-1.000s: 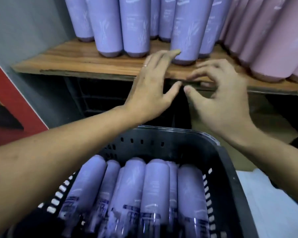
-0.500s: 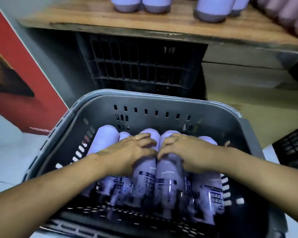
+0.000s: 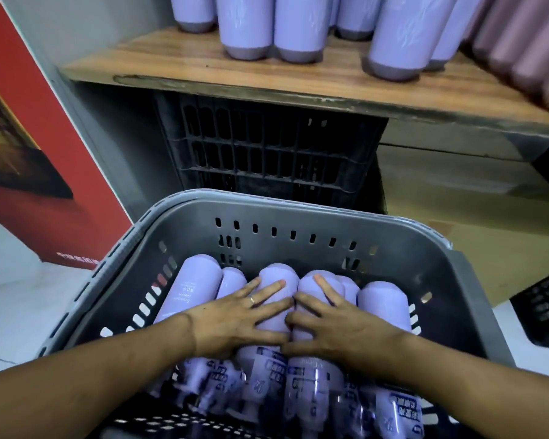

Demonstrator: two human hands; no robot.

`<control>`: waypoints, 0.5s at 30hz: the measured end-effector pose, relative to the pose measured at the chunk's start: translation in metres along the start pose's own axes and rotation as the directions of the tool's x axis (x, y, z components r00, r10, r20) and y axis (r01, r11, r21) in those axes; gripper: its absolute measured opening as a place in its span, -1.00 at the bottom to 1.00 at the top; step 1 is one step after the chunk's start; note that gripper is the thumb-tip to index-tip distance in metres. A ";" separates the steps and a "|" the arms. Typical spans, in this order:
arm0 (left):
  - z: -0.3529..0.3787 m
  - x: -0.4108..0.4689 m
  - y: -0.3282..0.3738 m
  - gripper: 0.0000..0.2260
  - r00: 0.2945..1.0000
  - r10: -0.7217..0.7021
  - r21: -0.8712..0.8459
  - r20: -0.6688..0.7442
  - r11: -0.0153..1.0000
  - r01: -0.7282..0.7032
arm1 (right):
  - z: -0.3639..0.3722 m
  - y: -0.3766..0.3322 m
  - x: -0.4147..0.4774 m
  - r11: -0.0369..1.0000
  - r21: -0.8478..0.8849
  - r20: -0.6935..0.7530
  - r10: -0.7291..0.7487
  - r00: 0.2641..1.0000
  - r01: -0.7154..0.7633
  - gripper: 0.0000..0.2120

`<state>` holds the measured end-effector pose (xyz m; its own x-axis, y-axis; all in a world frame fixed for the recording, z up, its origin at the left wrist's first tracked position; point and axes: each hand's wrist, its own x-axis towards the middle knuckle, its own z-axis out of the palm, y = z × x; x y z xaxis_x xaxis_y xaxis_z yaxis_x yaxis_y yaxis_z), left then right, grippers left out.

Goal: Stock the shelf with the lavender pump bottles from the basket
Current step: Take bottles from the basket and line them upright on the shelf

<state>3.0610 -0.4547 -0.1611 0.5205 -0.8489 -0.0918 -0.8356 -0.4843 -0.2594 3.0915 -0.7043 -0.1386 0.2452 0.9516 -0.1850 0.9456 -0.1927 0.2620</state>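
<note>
Several lavender pump bottles lie side by side in the grey slotted basket (image 3: 298,205), bases toward the shelf. My left hand (image 3: 235,321) lies over a middle bottle (image 3: 278,278), fingers spread along it and thumb wrapped across its body. My right hand (image 3: 339,327) grips the neighbouring bottle (image 3: 313,375) the same way, index finger in the gap between the two. The hands touch each other. On the wooden shelf (image 3: 187,68) above, more lavender bottles (image 3: 298,26) stand upright, with a gap between the two groups.
Pink bottles (image 3: 520,42) fill the shelf's right end. Under the shelf sit a black crate (image 3: 267,147) and a cardboard box (image 3: 457,201). A red panel (image 3: 29,153) leans at the left. Another black crate (image 3: 545,308) stands on the floor to the right.
Both hands dropped from the shelf edge into the basket and settled on two middle bottles. My view tilted down, then rose slightly, and the fingers have spread out along the bottles.
</note>
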 end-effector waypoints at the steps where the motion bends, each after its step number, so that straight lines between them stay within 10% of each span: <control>1: -0.001 0.001 0.001 -0.33 1.000 0.026 0.015 0.002 1.000 -0.026 | 0.000 0.000 -0.001 1.000 -0.005 0.002 -0.016 1.000 0.016 -0.41; 7: -0.009 -0.008 0.006 -0.70 0.994 0.105 0.077 -0.036 0.992 -0.102 | -0.017 0.002 -0.005 0.985 0.171 -0.004 -0.040 0.999 0.040 -0.18; 15: -0.009 -0.002 0.027 -0.41 0.998 0.009 0.096 0.065 0.995 -0.015 | -0.044 -0.003 -0.022 0.886 0.464 -0.104 0.088 0.991 -0.030 -0.33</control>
<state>3.0358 -0.4678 -0.1594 0.5233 -0.8377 -0.1561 -0.8227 -0.4489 -0.3489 3.0737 -0.7140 -0.0938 0.3040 0.9506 -0.0622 0.9290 -0.3103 -0.2015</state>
